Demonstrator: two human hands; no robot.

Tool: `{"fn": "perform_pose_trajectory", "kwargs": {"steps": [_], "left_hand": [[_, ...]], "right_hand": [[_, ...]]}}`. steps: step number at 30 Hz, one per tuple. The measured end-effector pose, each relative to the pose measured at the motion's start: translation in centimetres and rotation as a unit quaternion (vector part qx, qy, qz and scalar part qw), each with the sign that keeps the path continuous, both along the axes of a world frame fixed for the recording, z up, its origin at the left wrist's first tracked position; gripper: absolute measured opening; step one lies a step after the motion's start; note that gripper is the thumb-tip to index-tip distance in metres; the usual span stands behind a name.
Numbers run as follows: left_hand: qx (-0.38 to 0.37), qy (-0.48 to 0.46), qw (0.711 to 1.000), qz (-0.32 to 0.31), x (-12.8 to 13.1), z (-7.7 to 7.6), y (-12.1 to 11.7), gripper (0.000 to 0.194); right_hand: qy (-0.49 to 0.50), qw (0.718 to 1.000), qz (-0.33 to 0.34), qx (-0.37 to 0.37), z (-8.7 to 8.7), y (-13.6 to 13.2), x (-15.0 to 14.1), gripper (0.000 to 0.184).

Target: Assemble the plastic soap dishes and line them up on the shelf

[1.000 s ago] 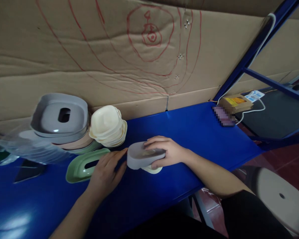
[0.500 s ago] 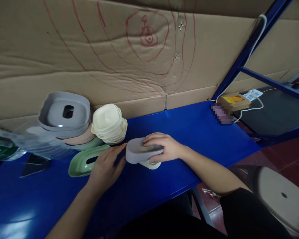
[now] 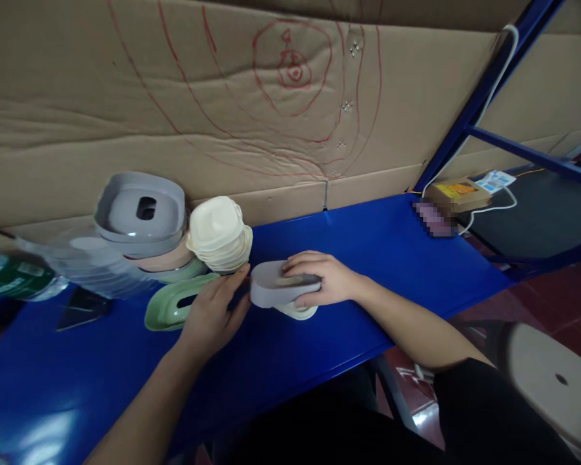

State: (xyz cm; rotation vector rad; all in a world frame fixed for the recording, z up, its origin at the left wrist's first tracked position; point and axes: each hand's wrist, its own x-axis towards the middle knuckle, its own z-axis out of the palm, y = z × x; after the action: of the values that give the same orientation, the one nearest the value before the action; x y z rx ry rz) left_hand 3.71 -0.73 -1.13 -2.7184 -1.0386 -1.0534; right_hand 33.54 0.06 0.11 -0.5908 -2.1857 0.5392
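Right fingers: closed around the grey cover, above the worktop
Left fingers: parted, near its end; contact unclear
Cream dish: beneath; uneven pressure could skid it
Green cover: leftward elbow room is tight, risking a knock

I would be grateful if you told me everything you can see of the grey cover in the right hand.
The grey oblong cover looks like smooth, matte plastic, with rounded ends, a low side wall and a slot on top. It lies roughly level over a cream piece. The right hand grips its right end; whether the left hand touches it is unclear.
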Motion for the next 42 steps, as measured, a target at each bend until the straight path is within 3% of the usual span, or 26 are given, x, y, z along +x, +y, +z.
{"fn": "perform_pose_trajectory", "kwargs": {"steps": [8,12,18,23,25,28,31,34,37,42], "left_hand": [[-0.058,0.042,0.997,-0.029,0.3,0.7,-0.3,0.043],[-0.059,0.023,0.997,-0.042,0.0,1.0,-0.4,0.034],[-0.172,-0.169,0.970,-0.027,0.9,0.0,-0.5,0.035],[-0.205,-0.337,0.918,-0.020,1.3,-0.5,-0.1,0.035],[-0.182,-0.379,0.907,-0.009,0.7,-0.1,0.3,0.035],[-0.080,-0.439,0.894,0.048,-1.5,1.2,1.1,0.036],[0.075,-0.481,0.855,0.179,-5.1,2.7,2.3,0.045],[0.132,-0.504,0.807,0.277,-9.0,3.8,3.6,0.052],[0.126,-0.558,0.769,0.284,-11.4,4.2,4.7,0.055],[0.058,-0.611,0.760,0.212,-10.9,4.3,5.0,0.058]], "right_hand": [[-0.013,1.000,-0.002,-0.006,0.1,-0.5,0.5,0.053],[0.048,0.998,-0.024,-0.045,0.0,-0.4,0.8,0.057],[0.171,0.973,-0.125,-0.088,-1.5,1.1,1.3,0.086],[0.081,0.981,-0.172,-0.049,-2.3,1.6,1.3,0.075],[0.031,0.982,-0.183,-0.027,-2.5,1.5,1.3,0.074],[-0.020,0.983,-0.184,-0.014,-2.7,1.5,1.4,0.070],[-0.045,0.981,-0.189,-0.013,-2.9,1.7,1.6,0.064],[-0.051,0.980,-0.194,-0.012,-3.1,2.0,1.9,0.062],[-0.057,0.979,-0.194,-0.013,-3.3,2.2,2.0,0.061],[-0.063,0.980,-0.189,-0.024,-3.5,2.4,2.1,0.057]]}}
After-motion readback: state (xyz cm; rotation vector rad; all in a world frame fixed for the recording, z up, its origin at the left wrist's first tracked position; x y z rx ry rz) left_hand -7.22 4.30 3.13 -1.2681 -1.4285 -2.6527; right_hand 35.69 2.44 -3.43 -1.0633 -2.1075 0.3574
